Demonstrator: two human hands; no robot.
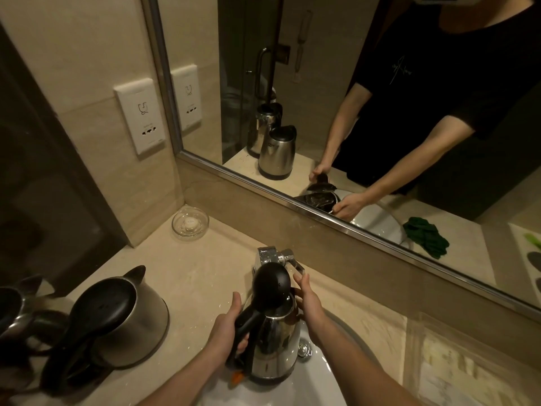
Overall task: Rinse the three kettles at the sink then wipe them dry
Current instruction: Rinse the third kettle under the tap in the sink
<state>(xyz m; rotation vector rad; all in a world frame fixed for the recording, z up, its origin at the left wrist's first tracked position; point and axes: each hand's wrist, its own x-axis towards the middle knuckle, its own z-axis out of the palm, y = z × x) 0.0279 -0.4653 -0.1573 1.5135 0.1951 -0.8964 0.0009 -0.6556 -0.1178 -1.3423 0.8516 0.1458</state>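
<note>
while you stand at the basin, this is how things lie:
held kettle: a steel kettle [273,344] with a black handle hangs over the white sink [316,385], near the middle of the view, its body upright or only slightly tipped.
lid: the round black lid [270,285] of that kettle is swung up and open, standing just in front of the chrome tap [273,254].
left hand: your left hand [228,323] is wrapped around the black handle on the kettle's left side, fingers closed on it.
right hand: your right hand [307,300] lies against the kettle's upper right side by the rim, fingers long and loosely spread; you cannot tell whether it truly grips or only steadies.
second kettle: another steel kettle [123,320] stands on the beige counter [190,276] to the left, well apart from the sink, lid shut.
third kettle: a darker one [17,312] sits at the far left edge, partly cut off.
glass dish: a small clear dish [190,224] rests in the far corner of the counter, something small and white in it.
socket plate: a white plate [140,118] on the left wall.
mirror: the mirror [322,83] fills the far wall; in its reflection a green cloth [426,235] lies on the counter beside the sink.
</note>
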